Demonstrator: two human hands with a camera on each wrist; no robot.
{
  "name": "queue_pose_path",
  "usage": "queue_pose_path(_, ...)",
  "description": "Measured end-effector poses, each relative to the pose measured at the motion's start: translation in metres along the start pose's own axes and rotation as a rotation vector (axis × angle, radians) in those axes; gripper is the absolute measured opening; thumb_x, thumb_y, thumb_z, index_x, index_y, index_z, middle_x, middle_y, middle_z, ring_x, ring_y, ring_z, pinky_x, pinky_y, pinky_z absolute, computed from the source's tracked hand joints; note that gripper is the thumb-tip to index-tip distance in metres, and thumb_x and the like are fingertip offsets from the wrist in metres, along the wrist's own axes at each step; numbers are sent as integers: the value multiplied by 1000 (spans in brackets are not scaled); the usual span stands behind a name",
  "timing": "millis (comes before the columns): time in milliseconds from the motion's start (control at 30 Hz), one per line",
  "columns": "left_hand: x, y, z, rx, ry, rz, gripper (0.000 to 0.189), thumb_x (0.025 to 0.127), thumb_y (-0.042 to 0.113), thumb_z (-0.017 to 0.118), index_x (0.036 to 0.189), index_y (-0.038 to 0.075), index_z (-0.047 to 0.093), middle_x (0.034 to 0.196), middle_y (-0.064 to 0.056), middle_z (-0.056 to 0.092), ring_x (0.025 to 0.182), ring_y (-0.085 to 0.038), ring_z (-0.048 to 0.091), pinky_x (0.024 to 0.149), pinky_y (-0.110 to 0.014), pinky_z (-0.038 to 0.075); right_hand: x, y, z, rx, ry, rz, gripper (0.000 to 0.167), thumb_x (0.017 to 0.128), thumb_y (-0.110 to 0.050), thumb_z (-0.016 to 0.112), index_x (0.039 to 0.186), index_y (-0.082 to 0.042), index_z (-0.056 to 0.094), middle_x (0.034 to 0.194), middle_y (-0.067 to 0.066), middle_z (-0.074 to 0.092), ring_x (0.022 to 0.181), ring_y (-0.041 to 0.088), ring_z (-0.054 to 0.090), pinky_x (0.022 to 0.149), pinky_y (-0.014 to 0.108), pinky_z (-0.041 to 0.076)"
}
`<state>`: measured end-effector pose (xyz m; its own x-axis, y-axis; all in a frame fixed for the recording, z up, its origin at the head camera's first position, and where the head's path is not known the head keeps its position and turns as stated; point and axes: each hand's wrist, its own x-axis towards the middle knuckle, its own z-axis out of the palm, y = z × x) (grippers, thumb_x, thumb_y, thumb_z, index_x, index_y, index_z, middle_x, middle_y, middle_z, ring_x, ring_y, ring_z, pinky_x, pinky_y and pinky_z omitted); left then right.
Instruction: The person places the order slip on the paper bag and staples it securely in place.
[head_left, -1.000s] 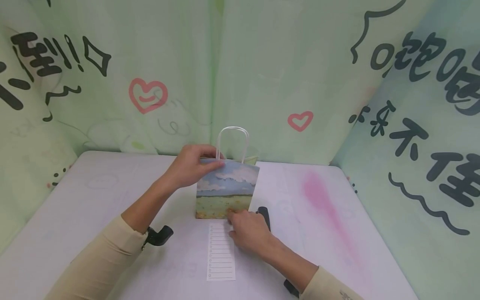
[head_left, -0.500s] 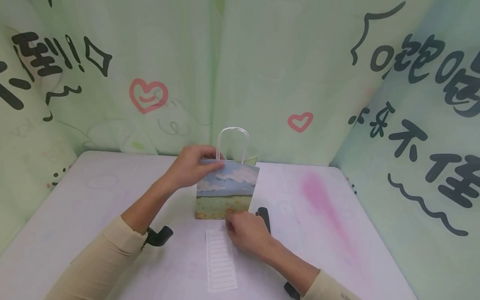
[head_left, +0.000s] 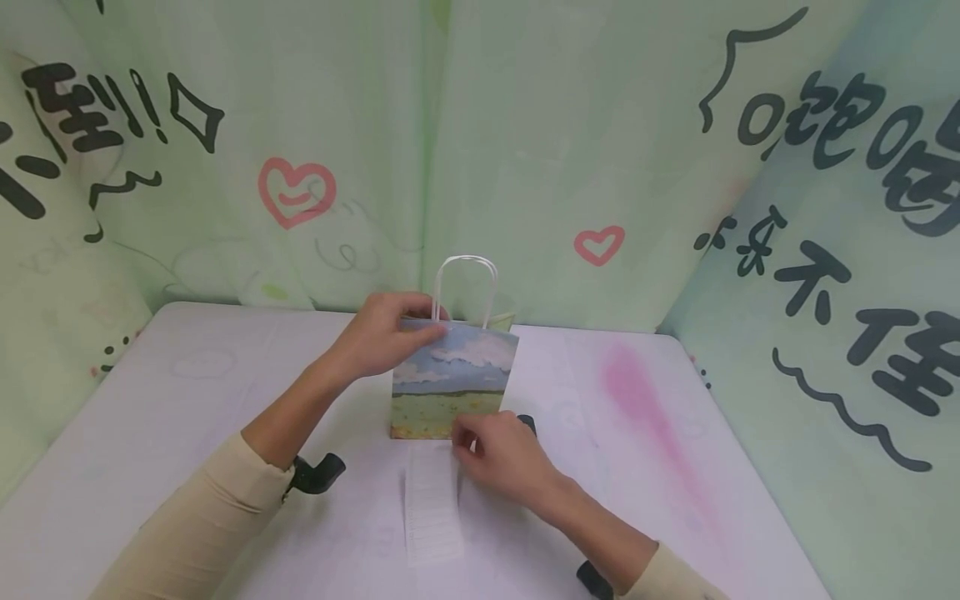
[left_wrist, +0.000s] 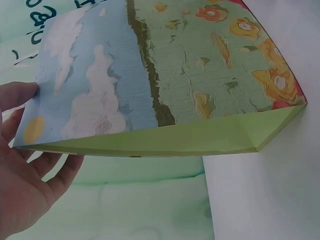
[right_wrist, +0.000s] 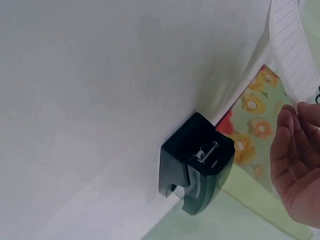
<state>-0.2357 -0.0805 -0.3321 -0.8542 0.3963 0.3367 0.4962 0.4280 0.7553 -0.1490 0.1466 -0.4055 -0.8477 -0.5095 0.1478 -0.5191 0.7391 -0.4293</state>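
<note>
A small paper gift bag (head_left: 450,383) with a painted sky and flower meadow stands on the table, its white handles upright. My left hand (head_left: 386,333) grips its upper left edge, thumb in front and fingers behind. The left wrist view shows the bag's green side panel (left_wrist: 200,137). Low in front of the bag, my right hand (head_left: 502,458) pinches the end of a narrow white checklist slip (head_left: 433,508). In the right wrist view the lined slip (right_wrist: 292,45) bends upward from thumb and fingertips. The bag's inside is hidden.
Beside the bag's lower right stands a black object with a metal part (right_wrist: 197,162), which looks like a stapler; my right hand mostly covers it in the head view. The white table (head_left: 637,458) has a pink stain. Printed green curtains (head_left: 517,150) hang behind and at both sides.
The slip lay flat on the table; my right hand has pinched its far end and lifted it, and it now hangs blurred and shifted slightly left. My left hand and the bag stay put.
</note>
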Motion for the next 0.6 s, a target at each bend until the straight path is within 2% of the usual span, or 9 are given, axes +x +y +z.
queue_pose_path(267,0,0,0,6,-7,-4,10,97,22,73,103,16,77,110,-1,78,114,-22,72,97,-47,58,-2,-3,-15,19,47,7,12,91,-9,76,88,-19,70,76,-11,67,67,4,56,61,19,50)
queue_pose_path(600,0,-2,-1,7,-16,9,12,98,22,73,105,14,77,110,-3,78,113,-23,72,98,-49,57,1,-3,-33,91,112,-34,11,91,-7,78,90,-17,73,75,-11,69,64,3,55,56,20,50)
